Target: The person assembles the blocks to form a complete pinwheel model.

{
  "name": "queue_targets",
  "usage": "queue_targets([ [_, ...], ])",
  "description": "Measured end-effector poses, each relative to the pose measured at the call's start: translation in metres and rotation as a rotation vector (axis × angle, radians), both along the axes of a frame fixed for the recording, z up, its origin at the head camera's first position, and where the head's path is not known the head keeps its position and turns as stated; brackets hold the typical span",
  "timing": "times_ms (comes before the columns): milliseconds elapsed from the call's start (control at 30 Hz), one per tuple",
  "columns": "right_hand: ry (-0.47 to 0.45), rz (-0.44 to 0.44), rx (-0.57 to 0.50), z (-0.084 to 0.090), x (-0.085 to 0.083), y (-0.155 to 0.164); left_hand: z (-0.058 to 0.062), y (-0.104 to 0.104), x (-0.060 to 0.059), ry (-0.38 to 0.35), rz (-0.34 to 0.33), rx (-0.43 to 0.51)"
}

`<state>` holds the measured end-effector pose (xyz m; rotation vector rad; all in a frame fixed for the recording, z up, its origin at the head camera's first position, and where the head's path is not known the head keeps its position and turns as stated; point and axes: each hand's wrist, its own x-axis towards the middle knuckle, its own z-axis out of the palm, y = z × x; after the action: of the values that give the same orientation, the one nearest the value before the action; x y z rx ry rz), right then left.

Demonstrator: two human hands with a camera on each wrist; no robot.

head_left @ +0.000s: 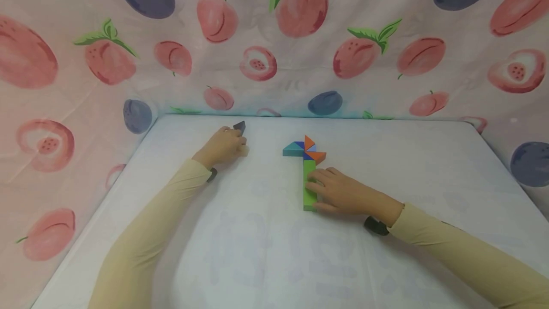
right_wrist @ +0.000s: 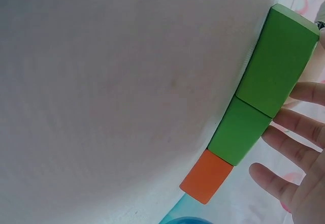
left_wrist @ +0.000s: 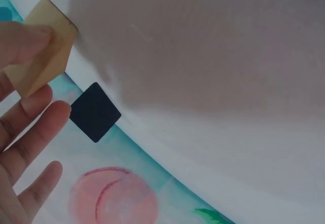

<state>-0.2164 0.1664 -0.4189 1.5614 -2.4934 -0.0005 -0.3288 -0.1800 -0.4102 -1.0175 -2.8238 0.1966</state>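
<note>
My left hand is over the far left of the white table. Its thumb and fingers pinch a plain wooden block. A dark block sticks out beside the fingertips; from the head it shows just past the knuckles. Near the table's middle, my right hand rests its fairly straight fingers along the right side of two green blocks laid end to end. At their far end, orange, blue and teal triangular blocks fan out like a pinwheel. An orange block face adjoins the green in the right wrist view.
The white tabletop extends around both hands. A fruit-printed cloth hangs behind the table's back edge and along the left side. Dark wrist devices show under both cuffs.
</note>
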Motion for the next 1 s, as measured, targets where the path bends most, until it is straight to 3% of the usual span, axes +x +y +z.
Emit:
queue_targets([
  [500,-0.024,-0.021,0.034,-0.001,-0.001,0.000,0.000,0.004,0.004,0.042,-0.066,0.028],
  [767,-0.006,-0.009,0.020,0.001,-0.002,0.000,0.004,0.012,0.006,0.093,-0.165,0.068],
  [1000,-0.006,-0.004,0.017,0.001,-0.001,0.000,0.003,0.013,0.007,0.068,-0.113,0.084],
])
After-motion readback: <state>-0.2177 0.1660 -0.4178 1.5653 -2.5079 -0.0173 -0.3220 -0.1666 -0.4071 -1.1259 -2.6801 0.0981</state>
